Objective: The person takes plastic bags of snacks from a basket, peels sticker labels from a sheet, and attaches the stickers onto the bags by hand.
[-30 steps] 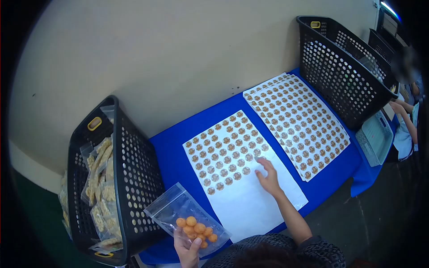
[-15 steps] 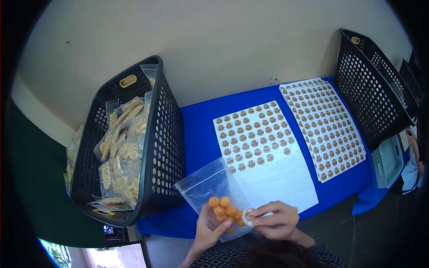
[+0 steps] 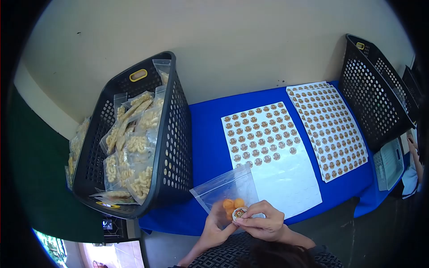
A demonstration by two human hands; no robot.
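Note:
A clear zip bag (image 3: 228,187) with orange balls (image 3: 229,204) in its lower part is gripped at its side by my left hand (image 3: 216,228). Between thumb and fingers, my right hand (image 3: 263,221) pinches a round sticker (image 3: 239,214) against the front of the bag, over the balls. Just beyond the bag lies a sheet of round stickers (image 3: 288,185); its near part is bare white backing, and rows of stickers remain on the far part.
Left stands a black basket (image 3: 175,147) of filled snack bags (image 3: 138,145). A stack of full sticker sheets (image 3: 333,134) lies right on the blue cloth (image 3: 208,129). Beyond are another black basket (image 3: 371,94), a pale tray (image 3: 389,163) and a person's arm (image 3: 415,156).
My right hand has come from the sheet to the bag with a sticker, which now lies against the bag's front. The view has swung, so the baskets and sheets appear further right.

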